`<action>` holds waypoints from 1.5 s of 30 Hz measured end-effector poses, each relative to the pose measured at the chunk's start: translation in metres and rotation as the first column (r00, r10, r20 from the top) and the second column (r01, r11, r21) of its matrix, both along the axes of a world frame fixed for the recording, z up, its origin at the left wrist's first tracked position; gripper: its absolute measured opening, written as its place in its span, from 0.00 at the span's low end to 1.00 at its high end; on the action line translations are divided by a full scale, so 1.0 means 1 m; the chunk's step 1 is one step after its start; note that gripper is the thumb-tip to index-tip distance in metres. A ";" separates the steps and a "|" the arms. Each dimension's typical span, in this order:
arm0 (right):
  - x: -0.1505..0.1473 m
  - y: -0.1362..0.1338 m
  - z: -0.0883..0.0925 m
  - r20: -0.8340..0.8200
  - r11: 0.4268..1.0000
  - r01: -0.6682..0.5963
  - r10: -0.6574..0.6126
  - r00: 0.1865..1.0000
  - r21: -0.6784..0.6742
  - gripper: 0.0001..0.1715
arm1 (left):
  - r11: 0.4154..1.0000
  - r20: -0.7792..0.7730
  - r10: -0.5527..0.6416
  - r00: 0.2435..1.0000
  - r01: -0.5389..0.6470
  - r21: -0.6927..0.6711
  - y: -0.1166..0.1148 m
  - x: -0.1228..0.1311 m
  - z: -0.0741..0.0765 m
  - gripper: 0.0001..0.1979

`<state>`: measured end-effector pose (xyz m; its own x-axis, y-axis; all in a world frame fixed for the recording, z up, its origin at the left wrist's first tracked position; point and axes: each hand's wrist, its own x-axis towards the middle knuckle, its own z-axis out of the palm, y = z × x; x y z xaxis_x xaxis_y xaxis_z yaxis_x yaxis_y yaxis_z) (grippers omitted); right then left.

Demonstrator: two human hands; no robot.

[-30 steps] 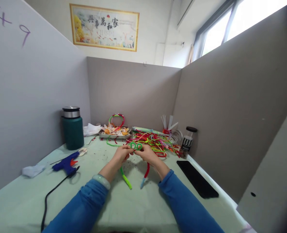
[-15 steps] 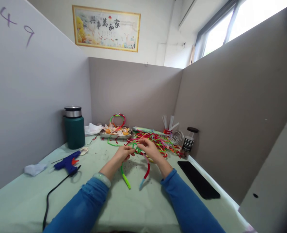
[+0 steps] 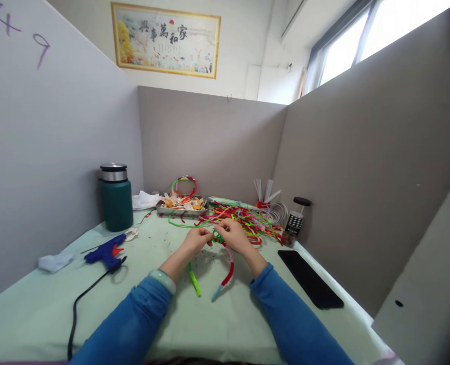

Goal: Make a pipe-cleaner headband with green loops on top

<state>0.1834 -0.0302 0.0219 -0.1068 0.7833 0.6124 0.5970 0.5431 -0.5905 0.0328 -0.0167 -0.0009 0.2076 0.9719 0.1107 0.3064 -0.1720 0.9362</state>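
Above the middle of the cloth, both hands work on a headband wrapped in fuzzy pipe cleaners (image 3: 229, 271). Its two ends hang toward me, one bright green, the other pink and red with a light blue tip. My left hand (image 3: 196, 241) pinches at its top left, fingers closed. With thumb and fingers, my right hand (image 3: 232, 234) grips the top right, where a green pipe cleaner (image 3: 217, 237) is curled and twisted. The fingers partly hide that green twist. Just behind them lies a heap of colourful pipe cleaners (image 3: 244, 215).
To the left are a blue glue gun (image 3: 105, 252) with a black cord, white tissue (image 3: 55, 262) and a green flask (image 3: 116, 200). A metal tray (image 3: 181, 212) holds small pieces and a finished-looking hoop (image 3: 184, 187). On the right are a lidded bottle (image 3: 296, 220) and a black phone-like slab (image 3: 310, 279).
Both hands stay at the headband while their fingers shift around the green pipe cleaner. The headband's ends swing slightly left. The view tilts down a little.
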 end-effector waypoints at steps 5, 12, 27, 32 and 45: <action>-0.002 0.005 -0.005 -0.116 0.998 -0.023 0.016 0.993 -0.057 0.13 | 0.998 0.044 0.029 0.999 -0.031 0.061 0.000 0.002 -0.004 0.11; 0.008 0.008 -0.002 -0.217 0.974 -0.157 0.120 0.969 -0.163 0.13 | 1.000 0.097 0.000 0.995 0.003 -0.031 -0.004 0.001 0.004 0.08; 0.008 0.005 -0.003 0.064 0.978 -0.191 0.196 0.978 -0.084 0.20 | 0.996 0.040 0.056 0.998 -0.059 0.064 -0.001 0.000 0.002 0.09; 0.001 0.000 0.000 0.088 0.989 -0.149 0.149 0.985 -0.001 0.13 | 0.992 -0.004 0.060 0.998 -0.060 0.109 -0.001 0.000 0.000 0.07; -0.004 -0.005 0.002 -0.042 0.990 -0.140 0.139 0.989 -0.014 0.15 | 0.989 0.047 0.051 0.998 -0.057 0.136 -0.001 0.000 -0.004 0.10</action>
